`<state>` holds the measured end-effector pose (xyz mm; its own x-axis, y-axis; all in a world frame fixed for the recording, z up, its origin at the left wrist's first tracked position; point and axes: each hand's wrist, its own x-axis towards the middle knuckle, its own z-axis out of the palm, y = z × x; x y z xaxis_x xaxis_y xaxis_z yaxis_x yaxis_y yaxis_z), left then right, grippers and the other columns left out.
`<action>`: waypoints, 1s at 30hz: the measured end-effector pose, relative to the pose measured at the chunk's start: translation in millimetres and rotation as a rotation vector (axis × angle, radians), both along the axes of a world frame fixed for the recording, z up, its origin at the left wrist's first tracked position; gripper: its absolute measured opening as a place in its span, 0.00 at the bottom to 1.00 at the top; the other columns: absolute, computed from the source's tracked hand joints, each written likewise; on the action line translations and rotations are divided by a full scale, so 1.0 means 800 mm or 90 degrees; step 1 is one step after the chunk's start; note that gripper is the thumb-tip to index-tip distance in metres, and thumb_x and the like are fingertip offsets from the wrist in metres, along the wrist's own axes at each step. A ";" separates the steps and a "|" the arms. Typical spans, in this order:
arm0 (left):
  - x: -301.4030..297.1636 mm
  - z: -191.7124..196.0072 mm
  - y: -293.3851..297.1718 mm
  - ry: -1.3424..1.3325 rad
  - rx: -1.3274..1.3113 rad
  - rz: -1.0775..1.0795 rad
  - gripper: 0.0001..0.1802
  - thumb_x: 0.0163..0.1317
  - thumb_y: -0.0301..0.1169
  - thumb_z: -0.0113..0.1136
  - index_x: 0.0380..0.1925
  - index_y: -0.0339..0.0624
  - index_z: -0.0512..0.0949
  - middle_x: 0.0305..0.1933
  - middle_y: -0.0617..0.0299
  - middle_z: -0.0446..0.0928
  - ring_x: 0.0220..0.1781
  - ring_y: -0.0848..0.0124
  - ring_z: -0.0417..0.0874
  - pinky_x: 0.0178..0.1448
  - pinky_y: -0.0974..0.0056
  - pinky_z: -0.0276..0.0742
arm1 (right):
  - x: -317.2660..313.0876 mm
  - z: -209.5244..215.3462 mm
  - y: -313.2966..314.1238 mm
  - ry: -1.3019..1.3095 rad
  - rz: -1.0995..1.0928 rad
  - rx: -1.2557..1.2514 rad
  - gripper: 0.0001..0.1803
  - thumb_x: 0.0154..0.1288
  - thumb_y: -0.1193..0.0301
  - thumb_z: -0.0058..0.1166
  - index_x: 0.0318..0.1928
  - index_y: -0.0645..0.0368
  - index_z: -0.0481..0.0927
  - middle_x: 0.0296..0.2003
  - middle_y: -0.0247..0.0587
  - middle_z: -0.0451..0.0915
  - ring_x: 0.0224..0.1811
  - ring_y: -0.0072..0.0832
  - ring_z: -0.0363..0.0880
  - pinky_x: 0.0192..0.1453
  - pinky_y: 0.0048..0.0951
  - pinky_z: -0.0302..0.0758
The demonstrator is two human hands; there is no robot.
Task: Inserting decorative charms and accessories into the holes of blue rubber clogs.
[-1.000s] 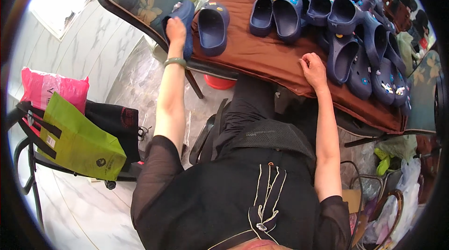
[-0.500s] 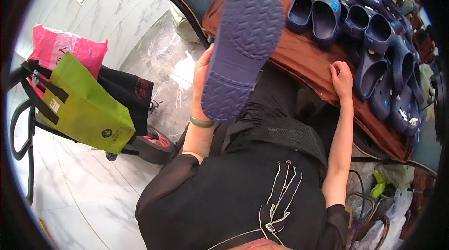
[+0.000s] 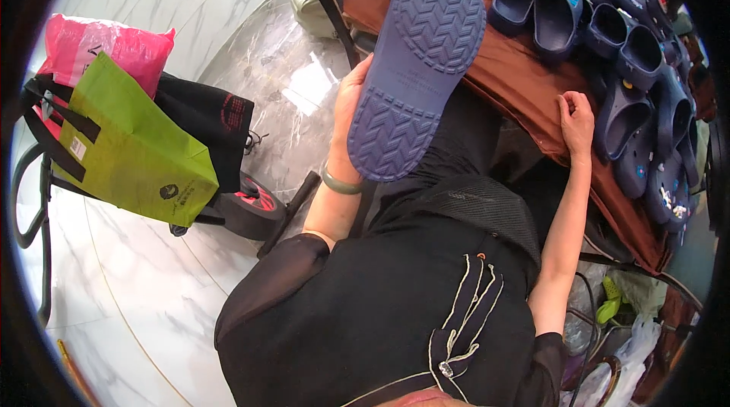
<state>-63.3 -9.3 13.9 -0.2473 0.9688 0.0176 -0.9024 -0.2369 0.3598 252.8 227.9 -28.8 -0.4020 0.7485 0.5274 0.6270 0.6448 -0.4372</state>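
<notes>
My left hand [image 3: 351,106] grips a navy clog [image 3: 414,76] along its left edge and holds it up with the ridged sole toward me. Its upper and inside are hidden behind the sole. My right hand [image 3: 578,122] rests at the edge of the brown cloth [image 3: 525,106], fingers curled in; whatever may be in them is hidden. Just right of that hand lies a navy clog [image 3: 623,125] with its opening up, and several more clogs [image 3: 559,19] with small coloured charms are heaped beyond it.
On the left, a lime green bag [image 3: 141,144] and a pink plastic package [image 3: 106,46] hang on a black wheeled frame [image 3: 42,232]. A black wheel [image 3: 247,209] stands near my left elbow. Clear plastic bags [image 3: 627,357] lie low at the right.
The raised clog has shifted slightly right in the picture, and its sole now faces me more squarely and sharply. The view has moved a little; my right hand keeps its place on the cloth.
</notes>
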 end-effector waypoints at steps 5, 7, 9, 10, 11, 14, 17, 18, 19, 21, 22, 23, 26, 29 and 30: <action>-0.001 0.005 -0.006 -0.001 -0.008 0.010 0.18 0.68 0.36 0.43 0.45 0.31 0.76 0.44 0.49 0.80 0.43 0.60 0.83 0.52 0.59 0.79 | 0.000 -0.001 0.000 -0.017 0.011 0.032 0.08 0.63 0.69 0.55 0.35 0.61 0.75 0.30 0.41 0.74 0.30 0.34 0.74 0.38 0.31 0.72; -0.004 0.002 -0.007 0.006 0.015 0.016 0.18 0.68 0.35 0.43 0.45 0.31 0.76 0.44 0.49 0.80 0.43 0.60 0.83 0.52 0.59 0.80 | -0.001 0.001 -0.002 -0.018 0.003 0.023 0.08 0.63 0.69 0.55 0.35 0.61 0.75 0.30 0.41 0.74 0.30 0.34 0.74 0.37 0.31 0.72; -0.002 0.006 -0.008 0.010 0.005 0.028 0.18 0.69 0.35 0.43 0.45 0.31 0.75 0.44 0.49 0.80 0.43 0.61 0.83 0.51 0.59 0.80 | -0.002 0.001 -0.003 -0.014 0.004 0.026 0.08 0.63 0.69 0.55 0.35 0.61 0.75 0.30 0.41 0.74 0.30 0.34 0.74 0.37 0.31 0.72; -0.002 0.007 -0.009 0.015 -0.004 0.039 0.18 0.69 0.35 0.43 0.45 0.31 0.75 0.44 0.49 0.80 0.42 0.61 0.83 0.51 0.59 0.80 | -0.002 0.001 -0.003 -0.009 0.006 0.029 0.08 0.63 0.69 0.55 0.35 0.61 0.75 0.30 0.41 0.74 0.30 0.34 0.74 0.37 0.31 0.72; -0.004 0.007 -0.009 0.016 -0.005 0.040 0.18 0.69 0.35 0.43 0.45 0.31 0.75 0.44 0.49 0.80 0.42 0.61 0.83 0.51 0.59 0.80 | -0.003 0.001 -0.003 -0.009 0.006 0.029 0.08 0.63 0.69 0.55 0.35 0.61 0.75 0.30 0.41 0.74 0.30 0.34 0.74 0.37 0.31 0.72; -0.011 0.009 -0.008 -0.080 -0.005 -0.003 0.18 0.69 0.35 0.42 0.45 0.31 0.75 0.44 0.49 0.80 0.42 0.61 0.83 0.50 0.60 0.81 | -0.002 0.001 -0.001 -0.007 0.010 0.023 0.08 0.63 0.69 0.55 0.35 0.62 0.75 0.30 0.41 0.74 0.30 0.33 0.74 0.37 0.30 0.71; -0.010 0.011 -0.010 -0.080 0.006 -0.010 0.18 0.69 0.35 0.42 0.45 0.31 0.75 0.44 0.48 0.80 0.42 0.61 0.84 0.50 0.59 0.81 | -0.002 0.000 0.000 -0.006 0.016 0.030 0.08 0.63 0.69 0.55 0.35 0.62 0.75 0.30 0.41 0.73 0.30 0.33 0.74 0.37 0.30 0.71; -0.009 0.007 -0.011 -0.032 -0.001 0.031 0.18 0.69 0.34 0.42 0.45 0.31 0.75 0.44 0.48 0.80 0.42 0.61 0.84 0.50 0.59 0.81 | -0.002 0.001 -0.001 -0.013 0.011 0.023 0.08 0.63 0.69 0.55 0.35 0.62 0.75 0.31 0.41 0.74 0.30 0.33 0.74 0.38 0.29 0.72; -0.008 0.003 -0.011 0.016 -0.009 0.072 0.18 0.69 0.34 0.42 0.45 0.31 0.75 0.44 0.49 0.80 0.42 0.61 0.84 0.49 0.59 0.81 | -0.003 0.001 -0.001 -0.019 0.006 0.016 0.08 0.63 0.69 0.55 0.35 0.62 0.75 0.31 0.41 0.74 0.30 0.32 0.74 0.38 0.29 0.72; -0.011 0.002 -0.010 0.024 -0.011 0.086 0.18 0.70 0.34 0.41 0.46 0.30 0.75 0.44 0.49 0.80 0.41 0.60 0.84 0.49 0.59 0.82 | -0.001 0.000 0.001 -0.013 0.007 0.020 0.08 0.63 0.69 0.55 0.35 0.62 0.76 0.31 0.40 0.74 0.30 0.32 0.74 0.38 0.28 0.72; -0.014 0.002 -0.009 0.028 -0.013 0.097 0.18 0.70 0.34 0.41 0.46 0.30 0.75 0.44 0.49 0.80 0.41 0.60 0.84 0.48 0.59 0.82 | 0.000 -0.002 0.002 -0.009 0.005 0.025 0.08 0.63 0.69 0.55 0.35 0.62 0.76 0.31 0.40 0.74 0.30 0.31 0.74 0.38 0.28 0.72; -0.016 -0.002 -0.009 0.030 -0.014 0.103 0.18 0.70 0.34 0.41 0.46 0.30 0.75 0.44 0.49 0.80 0.41 0.60 0.84 0.48 0.59 0.82 | 0.000 -0.003 0.002 0.003 0.011 0.013 0.07 0.63 0.70 0.54 0.36 0.62 0.76 0.31 0.40 0.74 0.30 0.31 0.74 0.38 0.27 0.71; -0.022 -0.003 -0.013 0.065 -0.008 0.153 0.19 0.70 0.34 0.40 0.46 0.30 0.74 0.44 0.48 0.80 0.41 0.59 0.84 0.47 0.59 0.83 | 0.000 -0.001 0.000 0.006 0.006 -0.008 0.07 0.63 0.70 0.54 0.36 0.62 0.76 0.31 0.40 0.74 0.29 0.30 0.73 0.37 0.27 0.71; -0.017 0.018 -0.020 -0.007 0.061 0.112 0.19 0.71 0.34 0.39 0.46 0.29 0.74 0.44 0.49 0.80 0.41 0.59 0.84 0.47 0.59 0.83 | 0.002 -0.004 0.003 0.000 0.006 -0.005 0.07 0.63 0.71 0.54 0.36 0.62 0.76 0.30 0.40 0.74 0.29 0.30 0.73 0.37 0.27 0.71; -0.017 0.021 -0.021 -0.001 0.054 0.124 0.19 0.71 0.34 0.39 0.46 0.30 0.74 0.44 0.49 0.80 0.41 0.60 0.84 0.46 0.59 0.83 | 0.002 -0.005 0.003 -0.004 0.004 -0.006 0.07 0.63 0.71 0.54 0.36 0.62 0.76 0.30 0.40 0.74 0.29 0.30 0.73 0.37 0.26 0.71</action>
